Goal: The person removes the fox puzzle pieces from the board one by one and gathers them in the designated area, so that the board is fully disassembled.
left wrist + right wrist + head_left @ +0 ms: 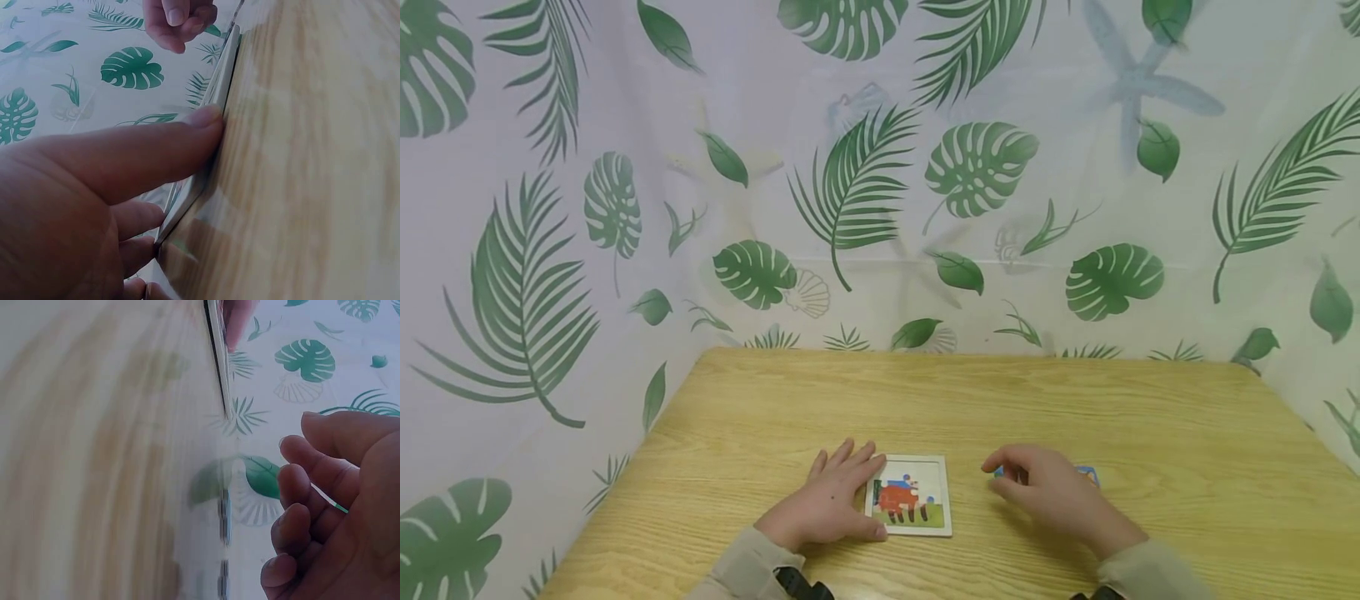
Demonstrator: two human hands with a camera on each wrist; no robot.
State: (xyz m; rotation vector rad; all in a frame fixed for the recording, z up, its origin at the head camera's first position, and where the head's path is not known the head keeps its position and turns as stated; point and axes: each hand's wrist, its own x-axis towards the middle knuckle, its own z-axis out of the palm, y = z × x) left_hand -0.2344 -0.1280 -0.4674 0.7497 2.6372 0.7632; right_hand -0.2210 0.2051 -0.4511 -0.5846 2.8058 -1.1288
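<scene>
A jigsaw puzzle board (909,500) with a pale frame lies flat on the table; red, blue and green picture pieces sit in its lower part, and bare cream tray shows above. My left hand (833,500) rests along the board's left side, fingers extended to its upper corner and thumb at its lower corner. In the left wrist view the thumb (169,147) touches the board's edge (219,87). To the right, my right hand (1051,492) hovers over the table with loosely bent fingers and nothing between them. Partly hidden beneath it lie blue-and-orange puzzle pieces (1087,475).
The wood-grain table (820,392) reaches back to a white curtain (880,317) printed with green leaves, which also hangs along both sides. Seen edge-on in the right wrist view, thin loose pieces (226,519) lie near the right hand.
</scene>
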